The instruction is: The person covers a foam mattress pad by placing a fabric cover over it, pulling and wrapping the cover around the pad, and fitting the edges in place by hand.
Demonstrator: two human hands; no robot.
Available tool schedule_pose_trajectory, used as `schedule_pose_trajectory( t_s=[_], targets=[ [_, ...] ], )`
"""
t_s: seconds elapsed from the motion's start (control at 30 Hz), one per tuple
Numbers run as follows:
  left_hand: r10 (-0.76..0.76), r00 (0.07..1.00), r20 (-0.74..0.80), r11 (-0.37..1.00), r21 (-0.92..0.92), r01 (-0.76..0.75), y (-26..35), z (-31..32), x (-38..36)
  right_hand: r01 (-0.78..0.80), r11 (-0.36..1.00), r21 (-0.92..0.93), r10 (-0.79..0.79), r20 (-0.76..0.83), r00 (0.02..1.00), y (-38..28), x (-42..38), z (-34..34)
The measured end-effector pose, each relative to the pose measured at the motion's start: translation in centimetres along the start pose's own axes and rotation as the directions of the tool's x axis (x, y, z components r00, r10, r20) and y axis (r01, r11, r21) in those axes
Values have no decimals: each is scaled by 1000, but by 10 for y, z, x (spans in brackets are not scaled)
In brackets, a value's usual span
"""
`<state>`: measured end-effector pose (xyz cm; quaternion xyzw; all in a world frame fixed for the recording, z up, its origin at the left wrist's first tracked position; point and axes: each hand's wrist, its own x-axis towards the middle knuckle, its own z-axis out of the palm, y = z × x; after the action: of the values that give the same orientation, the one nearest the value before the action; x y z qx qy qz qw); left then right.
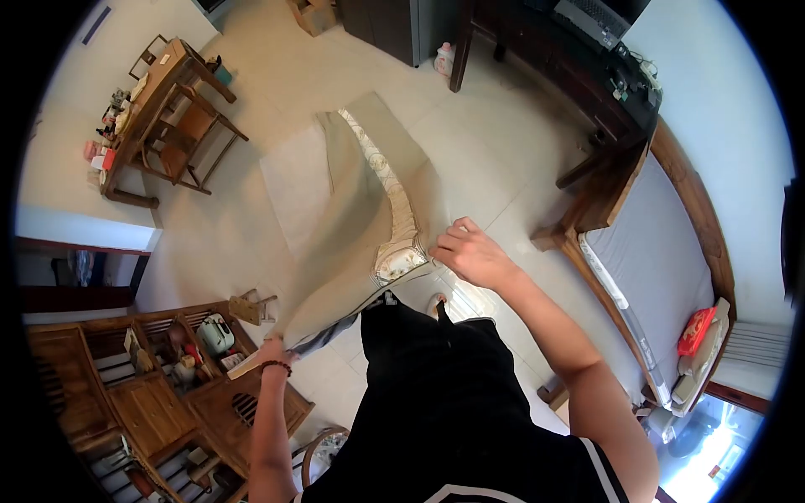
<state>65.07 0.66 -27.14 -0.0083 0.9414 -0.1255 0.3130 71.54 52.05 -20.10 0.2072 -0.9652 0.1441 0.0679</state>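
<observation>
A large beige cloth [360, 193] with a cream patterned band [381, 172] along its middle hangs in front of my body and spreads forward over the floor. My left hand [272, 352], with a dark beaded bracelet at the wrist, is closed on the cloth's near left edge. At the near right edge, my right hand [470, 254] pinches the cloth with bent fingers. Between the two hands the edge is stretched out, and part of its darker underside shows near my left hand.
A wooden desk and chair [180, 134] stand at the upper left, a dark desk [553, 59] with a laptop at the upper right. To the right is a wooden daybed [654, 243]; wooden shelving [151, 407] and a small stool [251, 308] are at the lower left.
</observation>
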Motion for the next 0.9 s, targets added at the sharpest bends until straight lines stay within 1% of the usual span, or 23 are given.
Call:
schedule_pose_trajectory(
  t_s=[0.03, 0.07, 0.1, 0.13, 0.17, 0.23, 0.27, 0.3, 0.33, 0.4, 0.43, 0.47, 0.5, 0.53, 0.57, 0.6, 0.63, 0.67, 0.73, 0.77, 0.83, 0.87, 0.9],
  targets=[
    [4, 999, -50, 995, 99, 1, 43, -46, -31, -1, 1000, -6, 1, -5, 1000, 6, 1, 0],
    [191, 967, -169, 981, -6, -195, 72, -68, -42, -34, 999, 6, 34, -47, 998, 12, -1, -1],
    [351, 887, -301, 916, -87, -392, 98, -79, -49, -63, 998, 19, 65, -86, 994, 17, -5, -2],
    [459, 733, -502, 806, -112, -581, 126, -66, -42, -62, 998, 15, 63, -85, 994, 19, -7, -1],
    [505, 529, -682, 661, -88, -745, 154, -53, -34, -83, 996, 23, 84, -65, 994, 22, -9, 0],
    [575, 415, -705, 505, -93, -858, 217, -65, -41, -112, 994, 21, 113, -46, 993, 22, -14, -1],
    [574, 405, -712, 497, -90, -863, 240, -62, -37, -149, 987, 56, 151, -45, 987, 24, -17, -2],
    [562, 451, -693, 471, -180, -863, 259, -55, -28, -188, 977, 95, 193, -43, 980, 25, -19, -3],
    [552, 500, -667, 444, -272, -854, 269, -52, -23, -193, 977, 90, 198, -46, 979, 25, -23, -4],
    [552, 481, -681, 413, -278, -867, 274, -50, -15, -239, 956, 169, 258, -104, 961, 26, -30, -3],
    [549, 470, -692, 387, -288, -876, 276, -51, -13, -243, 956, 167, 262, -106, 959, 27, -33, -2],
    [552, 468, -690, 385, -287, -877, 276, -51, -11, -268, 943, 197, 298, -138, 945, 25, -35, 1],
    [565, 471, -678, 348, -322, -881, 276, -53, -13, -290, 929, 229, 331, -169, 928, 24, -39, 4],
    [576, 474, -666, 312, -357, -880, 276, -54, -13, -288, 929, 232, 330, -168, 929, 24, -42, 12],
    [575, 479, -664, 318, -358, -878, 276, -53, -13, -299, 917, 264, 357, -208, 911, 26, -46, 22],
    [570, 479, -668, 287, -385, -877, 277, -52, -14, -309, 904, 296, 385, -245, 890, 26, -48, 27],
    [564, 480, -672, 255, -410, -875, 278, -51, -14, -308, 903, 300, 385, -243, 890, 29, -51, 30],
    [563, 484, -670, 259, -413, -873, 276, -48, -13, -322, 894, 311, 398, -222, 890, 31, -54, 33],
    [635, 575, -516, 324, -497, -805, 267, -38, -8, -339, 881, 330, 414, -190, 890, 30, -61, 36],
    [634, 581, -510, 330, -502, -800, 258, -29, -5, -351, 879, 323, 419, -170, 892, 30, -63, 36],
    [708, 648, -282, 499, -450, -741, 237, -4, 2, -361, 877, 316, 420, -144, 896, 29, -68, 40],
    [704, 654, -276, 503, -456, -734, 230, 8, 3, -353, 877, 325, 414, -140, 899, 26, -73, 44],
    [735, 634, -239, 491, -457, -742, 223, 15, 2, -346, 877, 334, 408, -136, 903, 23, -76, 49]
  ],
)
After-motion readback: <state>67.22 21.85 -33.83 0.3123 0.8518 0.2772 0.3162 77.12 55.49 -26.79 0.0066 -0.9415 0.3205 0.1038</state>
